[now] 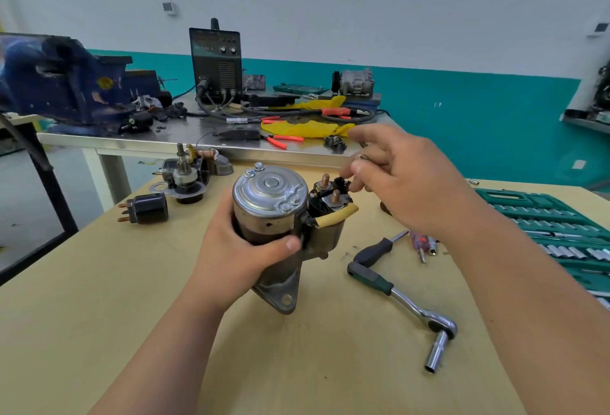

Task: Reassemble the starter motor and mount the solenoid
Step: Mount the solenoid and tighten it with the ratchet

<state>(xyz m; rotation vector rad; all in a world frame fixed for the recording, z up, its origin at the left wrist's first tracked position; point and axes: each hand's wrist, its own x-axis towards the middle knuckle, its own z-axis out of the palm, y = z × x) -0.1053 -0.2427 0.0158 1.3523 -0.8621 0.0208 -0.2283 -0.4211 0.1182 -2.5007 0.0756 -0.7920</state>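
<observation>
The starter motor [269,196] stands upright on the wooden table [99,282], its silver end cap facing up. My left hand [237,249] grips its body from the left and front. The black solenoid [326,198] with copper terminals sits against the motor's right side, a yellow-sleeved lead [336,216] crossing below it. My right hand [389,173] hovers at the solenoid's top right, thumb and fingertips pinching a small metal ring-like part [360,157].
A ratchet with socket [406,302] and a screwdriver [379,246] lie right of the motor. A green socket set case [554,233] is at far right. A second dismantled starter [188,173] and a loose black solenoid [147,208] are at left. A metal bench [185,137] stands behind.
</observation>
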